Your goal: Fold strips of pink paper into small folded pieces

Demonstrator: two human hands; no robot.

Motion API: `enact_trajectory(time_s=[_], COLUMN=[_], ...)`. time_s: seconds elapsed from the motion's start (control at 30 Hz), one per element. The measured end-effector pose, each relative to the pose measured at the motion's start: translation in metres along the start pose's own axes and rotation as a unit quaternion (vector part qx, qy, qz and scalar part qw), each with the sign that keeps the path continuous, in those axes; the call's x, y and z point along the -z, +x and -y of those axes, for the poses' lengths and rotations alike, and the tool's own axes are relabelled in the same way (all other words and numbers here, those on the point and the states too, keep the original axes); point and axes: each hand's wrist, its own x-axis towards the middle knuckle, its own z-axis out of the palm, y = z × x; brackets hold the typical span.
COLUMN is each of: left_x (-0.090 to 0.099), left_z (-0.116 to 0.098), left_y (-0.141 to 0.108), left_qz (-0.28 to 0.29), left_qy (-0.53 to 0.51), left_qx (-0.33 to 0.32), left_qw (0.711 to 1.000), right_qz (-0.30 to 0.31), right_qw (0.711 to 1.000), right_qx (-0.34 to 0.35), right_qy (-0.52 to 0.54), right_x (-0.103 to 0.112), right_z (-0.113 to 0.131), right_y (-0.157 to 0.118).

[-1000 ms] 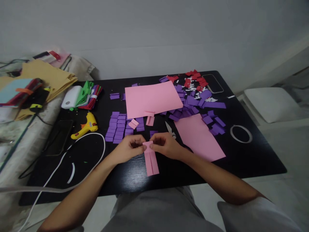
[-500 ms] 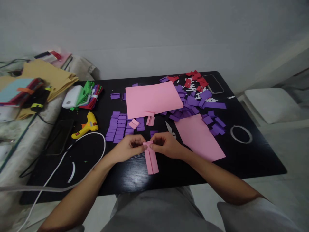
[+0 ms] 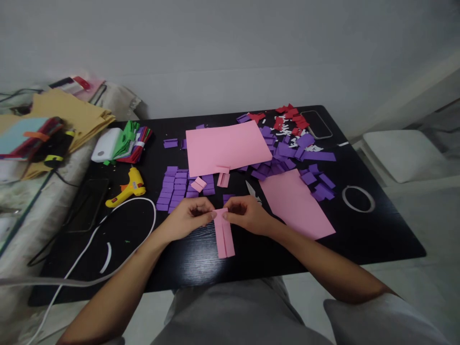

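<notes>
A folded pink paper strip (image 3: 224, 239) with a lengthwise slit down its middle hangs toward the table's front edge. My left hand (image 3: 190, 218) pinches its upper left edge between thumb and fingers. At the upper right edge, my right hand (image 3: 247, 215) grips the same strip, thumb on top. Just beyond the hands lie two small folded pink pieces, one (image 3: 199, 184) on rows of folded purple pieces (image 3: 172, 189), the other (image 3: 223, 178) by a large pink sheet (image 3: 228, 147). Scissors (image 3: 252, 191) lie partly hidden behind my right hand.
A yellow glue gun (image 3: 127, 187), a white cable (image 3: 155, 215) and a dark phone (image 3: 86, 205) lie on the left of the black table (image 3: 269, 266). Another pink sheet (image 3: 298, 203), loose purple pieces (image 3: 285, 151), red scraps (image 3: 293, 117) and a tape ring (image 3: 358, 199) are on the right.
The top end of the pink strip, folded over before, now looks flatter between the thumbs. Both hands stay in nearly the same place.
</notes>
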Motion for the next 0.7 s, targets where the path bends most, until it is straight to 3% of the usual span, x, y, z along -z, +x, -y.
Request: enact_trajectory(time_s=[0.3,0.7], left_x=[-0.0062,-0.0095], left_z=[0.0005,0.0006], left_y=[0.0010,0.0003], left_qz=[0.001,0.026], left_qy=[-0.001,0.004], left_qx=[0.007,0.001], left_qw=[1.000,1.000], right_qz=[0.014,0.032], right_qw=[0.997,0.999], right_qx=[0.020,0.012], right_qy=[-0.071,-0.042], right_x=[-0.0021,-0.0011], right_z=[-0.0008,-0.0014], right_y=[-0.0031,-0.0018])
